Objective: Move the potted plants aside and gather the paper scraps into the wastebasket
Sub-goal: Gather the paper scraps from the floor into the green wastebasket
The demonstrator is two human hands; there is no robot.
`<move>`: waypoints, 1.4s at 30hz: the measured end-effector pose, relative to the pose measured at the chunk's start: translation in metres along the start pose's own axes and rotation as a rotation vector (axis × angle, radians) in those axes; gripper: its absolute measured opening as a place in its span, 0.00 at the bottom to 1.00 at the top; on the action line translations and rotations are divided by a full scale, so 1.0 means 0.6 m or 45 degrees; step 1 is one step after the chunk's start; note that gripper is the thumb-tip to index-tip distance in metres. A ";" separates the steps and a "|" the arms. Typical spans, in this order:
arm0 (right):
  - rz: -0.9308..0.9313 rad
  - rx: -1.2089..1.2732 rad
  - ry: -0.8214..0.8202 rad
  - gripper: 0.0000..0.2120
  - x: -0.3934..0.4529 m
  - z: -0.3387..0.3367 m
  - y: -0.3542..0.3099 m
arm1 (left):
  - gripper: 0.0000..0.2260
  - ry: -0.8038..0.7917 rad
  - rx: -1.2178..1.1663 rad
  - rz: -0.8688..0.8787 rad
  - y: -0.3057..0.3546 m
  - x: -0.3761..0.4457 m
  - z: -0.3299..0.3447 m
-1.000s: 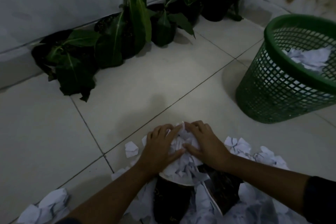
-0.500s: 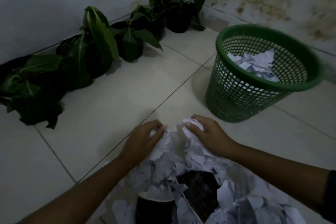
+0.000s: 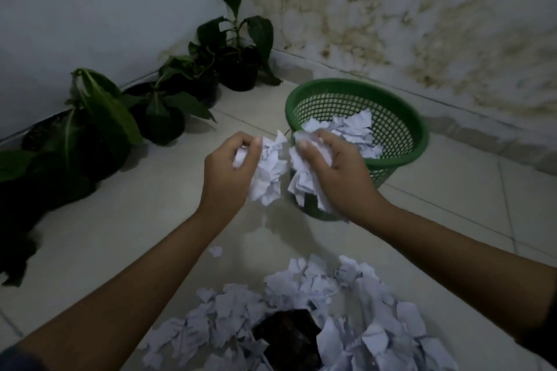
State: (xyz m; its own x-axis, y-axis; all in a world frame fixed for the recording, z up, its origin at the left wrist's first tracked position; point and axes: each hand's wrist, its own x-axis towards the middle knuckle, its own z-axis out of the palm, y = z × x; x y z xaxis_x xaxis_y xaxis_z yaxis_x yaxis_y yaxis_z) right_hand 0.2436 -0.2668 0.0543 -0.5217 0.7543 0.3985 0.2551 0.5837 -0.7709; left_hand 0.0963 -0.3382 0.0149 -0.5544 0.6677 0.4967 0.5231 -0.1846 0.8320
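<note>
While both hands up w/ scraps: left hand (image 3: 224, 172) curled round one paper wad (image 3: 268, 170), right hand (image 3: 337, 172) grips another, just short of green wastebasket (image 3: 420, 141), partly filled. Carry fully over rim before release, else bits drop. Big scrap pile (image 3: 301, 325) left on floor; potted plants (image 3: 162, 111) by wall. No readable writing.

Dim room: pale tiled floor (image 3: 156, 208) meets a brown-stained white wall (image 3: 391, 18).
</note>
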 end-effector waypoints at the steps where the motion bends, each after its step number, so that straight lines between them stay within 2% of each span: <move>1: -0.003 -0.002 0.061 0.13 0.016 -0.017 -0.007 | 0.11 0.016 -0.020 0.012 0.010 0.010 0.009; 5: 0.047 -0.079 0.427 0.18 0.085 -0.085 0.009 | 0.11 0.048 -0.108 0.008 0.039 0.040 0.047; 6: 0.084 -0.145 0.460 0.18 0.097 -0.101 0.017 | 0.12 0.053 -0.133 0.007 0.045 0.047 0.057; 11: 0.338 -0.524 0.077 0.24 0.115 -0.149 0.086 | 0.11 0.090 -0.232 0.023 0.079 0.089 0.103; 18: 0.251 -0.713 -0.010 0.16 0.075 -0.164 0.126 | 0.11 0.156 -0.364 0.085 0.138 0.152 0.186; 22: 0.213 -0.722 0.030 0.13 0.073 -0.166 0.129 | 0.11 -0.052 -0.425 -0.215 0.131 0.176 0.230; 24: 0.197 -0.728 0.029 0.13 0.072 -0.166 0.130 | 0.13 -0.235 -0.320 -0.347 0.117 0.181 0.237; 27: 0.151 -0.744 0.028 0.14 0.072 -0.166 0.134 | 0.17 -0.573 0.203 -0.333 0.101 0.183 0.224; 28: 0.150 -0.751 0.030 0.14 0.072 -0.167 0.136 | 0.19 -0.628 0.359 -0.307 0.099 0.183 0.219; 30: 0.172 -0.745 0.041 0.12 0.072 -0.167 0.138 | 0.21 -0.602 0.491 -0.232 0.094 0.185 0.209; 34: 0.193 -0.679 0.050 0.10 0.071 -0.168 0.137 | 0.19 -0.400 0.346 -0.072 0.079 0.168 0.173; 37: 0.229 -0.660 0.184 0.13 0.061 -0.166 0.139 | 0.20 -0.478 0.464 0.038 0.049 0.136 0.145; 39: 0.335 -0.644 0.292 0.19 0.049 -0.160 0.138 | 0.18 -0.548 0.534 -0.002 0.030 0.120 0.133; 42: 0.502 -0.336 0.255 0.22 0.040 -0.153 0.134 | 0.13 -0.524 0.338 -0.107 0.029 0.103 0.124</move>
State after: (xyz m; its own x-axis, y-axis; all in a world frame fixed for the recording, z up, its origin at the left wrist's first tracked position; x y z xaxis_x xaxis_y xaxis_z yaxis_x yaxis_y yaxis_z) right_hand 0.3264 -0.1741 0.0473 -0.1848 0.9600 0.2105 0.6109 0.2800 -0.7406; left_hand 0.1193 -0.2464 0.0419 -0.3281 0.9117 0.2474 0.6639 0.0362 0.7469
